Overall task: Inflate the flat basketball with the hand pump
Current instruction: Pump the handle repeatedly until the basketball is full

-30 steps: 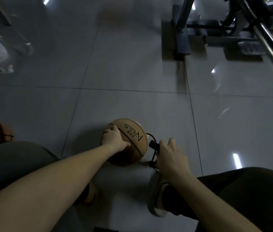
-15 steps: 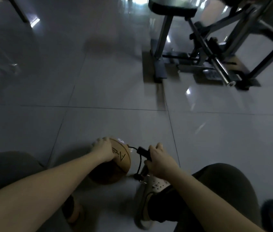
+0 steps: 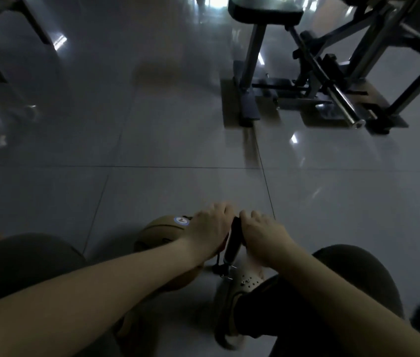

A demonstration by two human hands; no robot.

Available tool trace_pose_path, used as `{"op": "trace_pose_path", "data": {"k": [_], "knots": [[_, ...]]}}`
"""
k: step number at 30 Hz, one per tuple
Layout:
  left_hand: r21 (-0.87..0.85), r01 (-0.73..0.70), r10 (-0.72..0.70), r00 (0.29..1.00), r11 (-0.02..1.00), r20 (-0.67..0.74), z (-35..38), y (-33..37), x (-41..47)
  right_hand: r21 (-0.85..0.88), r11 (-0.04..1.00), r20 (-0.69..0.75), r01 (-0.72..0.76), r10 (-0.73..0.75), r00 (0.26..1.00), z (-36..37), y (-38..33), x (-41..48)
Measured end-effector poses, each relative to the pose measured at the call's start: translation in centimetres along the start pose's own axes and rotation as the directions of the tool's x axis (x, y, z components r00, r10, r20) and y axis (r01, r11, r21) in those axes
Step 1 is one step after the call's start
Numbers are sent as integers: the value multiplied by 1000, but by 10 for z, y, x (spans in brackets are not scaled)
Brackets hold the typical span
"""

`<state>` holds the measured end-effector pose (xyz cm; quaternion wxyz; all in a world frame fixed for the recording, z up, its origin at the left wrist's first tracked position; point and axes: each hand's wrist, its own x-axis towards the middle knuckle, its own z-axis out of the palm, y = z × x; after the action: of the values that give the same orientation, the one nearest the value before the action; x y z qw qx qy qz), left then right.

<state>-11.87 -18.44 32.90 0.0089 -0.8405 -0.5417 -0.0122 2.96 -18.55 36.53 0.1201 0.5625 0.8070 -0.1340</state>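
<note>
While gripping the pump handle, left hand and right hand both clamped, either side of the shaft. Basketball on floor at nine o'clock of pump: soft, saggy, likely to roll. Best pinned by foot.
</note>
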Motion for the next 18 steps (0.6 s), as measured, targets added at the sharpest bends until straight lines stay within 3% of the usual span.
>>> {"op": "trace_pose_path", "data": {"k": [2, 5, 12, 18], "knots": [[78, 9, -8, 1000, 997, -20, 29, 10, -1, 17, 1000, 36, -14, 13, 999, 22, -1, 1], [36, 15, -11, 996, 999, -85, 59, 10, 3, 31, 999, 74, -40, 38, 997, 42, 0, 9], [23, 23, -22, 999, 999, -35, 88, 2, 13, -24, 1000, 202, -10, 14, 979, 69, 10, 51], [-127, 53, -24, 974, 990, 225, 111, 13, -4, 39, 999, 302, -21, 8, 953, 93, 9, 51]]}}
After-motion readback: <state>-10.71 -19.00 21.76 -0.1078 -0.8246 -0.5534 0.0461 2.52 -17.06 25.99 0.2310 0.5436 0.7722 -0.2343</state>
